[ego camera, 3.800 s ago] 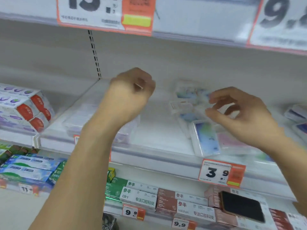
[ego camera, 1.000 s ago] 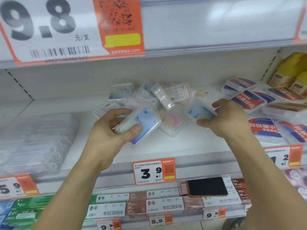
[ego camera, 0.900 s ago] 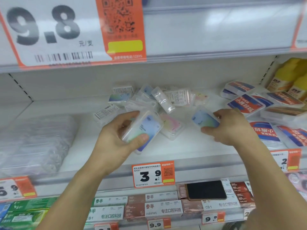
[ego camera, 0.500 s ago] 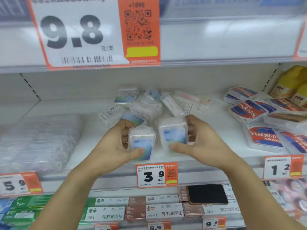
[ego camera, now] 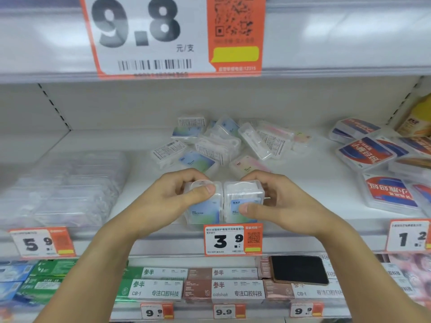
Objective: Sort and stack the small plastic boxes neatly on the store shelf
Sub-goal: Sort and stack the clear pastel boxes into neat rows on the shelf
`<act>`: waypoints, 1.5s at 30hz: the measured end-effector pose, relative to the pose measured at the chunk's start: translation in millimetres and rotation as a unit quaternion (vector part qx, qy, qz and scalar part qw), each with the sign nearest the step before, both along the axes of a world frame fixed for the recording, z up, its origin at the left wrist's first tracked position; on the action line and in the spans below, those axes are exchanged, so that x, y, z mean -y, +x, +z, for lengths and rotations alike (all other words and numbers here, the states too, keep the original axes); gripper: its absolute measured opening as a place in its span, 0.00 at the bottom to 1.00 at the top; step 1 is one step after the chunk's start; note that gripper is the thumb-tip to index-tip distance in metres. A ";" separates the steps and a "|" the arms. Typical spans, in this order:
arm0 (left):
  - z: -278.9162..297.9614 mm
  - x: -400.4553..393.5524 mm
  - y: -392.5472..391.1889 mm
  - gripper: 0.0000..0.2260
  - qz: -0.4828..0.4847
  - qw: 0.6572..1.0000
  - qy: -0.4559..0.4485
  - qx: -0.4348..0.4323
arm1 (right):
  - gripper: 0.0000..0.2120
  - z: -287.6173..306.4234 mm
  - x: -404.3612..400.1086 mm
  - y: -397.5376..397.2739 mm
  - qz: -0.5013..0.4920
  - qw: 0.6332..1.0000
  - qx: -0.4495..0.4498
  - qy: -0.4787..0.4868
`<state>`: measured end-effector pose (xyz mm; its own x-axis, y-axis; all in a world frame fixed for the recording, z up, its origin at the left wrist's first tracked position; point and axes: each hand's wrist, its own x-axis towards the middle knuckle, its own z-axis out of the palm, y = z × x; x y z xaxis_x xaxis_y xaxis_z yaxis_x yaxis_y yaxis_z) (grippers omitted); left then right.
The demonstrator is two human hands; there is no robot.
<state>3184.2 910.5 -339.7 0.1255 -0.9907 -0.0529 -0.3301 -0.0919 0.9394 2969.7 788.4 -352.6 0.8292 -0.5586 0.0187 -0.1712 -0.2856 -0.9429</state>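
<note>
Plastic boxes upright, touching | left box (ego camera: 203, 206): left hand (ego camera: 172, 197) fingers pinching | right box (ego camera: 242, 203): right hand (ego camera: 277, 201) pinching

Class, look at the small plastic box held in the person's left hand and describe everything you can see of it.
The left box is a small clear plastic case with rounded corners and a label shading from blue to green on its front. It stands upright on edge at the front of the white shelf, just behind the 3.9 price tag. The left hand pinches it, thumb across the upper front, fingers behind. Its right side sits against a matching box that the right hand holds. Its contents are not clear.
</note>
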 end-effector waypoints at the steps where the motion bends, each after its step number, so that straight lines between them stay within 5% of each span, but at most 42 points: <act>1: 0.6 -0.1 0.6 0.18 -0.002 1.000 0.001 -0.002 | 0.12 -0.1 -0.1 -0.1 0.004 1.000 0.001 0.004; 8: 1.4 -1.0 3.3 0.19 -0.008 1.000 0.003 -0.004 | 0.13 -4.8 0.8 -0.6 0.010 1.000 0.002 0.007; 11: 3.5 -2.1 2.9 0.20 -0.016 1.000 -0.002 0.001 | 0.23 -1.2 3.9 -5.5 0.000 1.000 0.015 -0.004; 15: 11.1 -2.6 5.9 0.23 0.029 0.999 -0.030 -0.015 | 0.25 7.0 28.2 -13.2 -0.263 0.958 0.115 0.021; 18: 18.7 0.8 6.8 0.25 0.079 0.994 -0.049 -0.048 | 0.15 0.0 39.0 -8.6 -0.396 0.913 -0.012 -0.093; 23: 39.0 19.8 -6.1 0.10 0.141 0.987 -0.077 0.018 | 0.35 -14.4 30.3 16.2 -0.303 0.919 -0.208 -0.146; 27: 71.8 60.6 -22.6 0.06 0.108 0.978 -0.066 0.169 | 0.31 -8.0 37.8 7.5 -0.289 0.940 -0.157 -0.087; 33: 77.2 146.8 -47.3 0.15 0.036 0.908 -0.010 0.418 | 0.23 -4.4 46.0 -26.9 -0.338 0.941 0.009 0.015; 40: 45.1 200.2 -48.5 0.28 -0.031 0.866 0.092 0.491 | 0.19 2.6 56.7 -58.8 -0.391 0.916 0.066 0.062; 45: 42.5 203.5 -42.3 0.23 -0.075 0.888 0.065 0.448 | 0.19 1.1 61.7 -66.0 -0.395 0.906 0.096 0.117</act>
<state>3141.8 707.0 -297.2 0.0412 -0.9927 -0.1133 -0.9579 -0.0715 0.2780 2903.7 726.7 -351.5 0.1620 -0.9839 -0.0754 -0.0613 0.0662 -0.9959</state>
